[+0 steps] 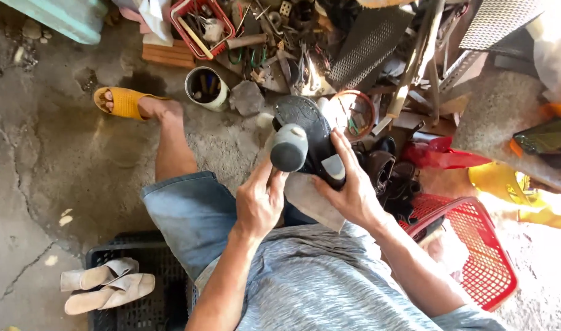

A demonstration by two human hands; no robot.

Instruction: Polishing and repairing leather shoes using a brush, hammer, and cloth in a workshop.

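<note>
A black shoe is held sole up over my lap, its grey heel tip towards me. My right hand is wrapped around the heel end, fingers over the sole's edge. My left hand grips the handle of a hammer, whose round grey head rests against the sole near the heel. A flat grey slab lies under the shoe on my lap, partly hidden by both hands.
A red plastic basket stands at my right, with dark shoes piled beside it. A black crate at the lower left carries a beige pair of shoes. Ahead are a white can of tools, a red tool tray and metal mesh sheets.
</note>
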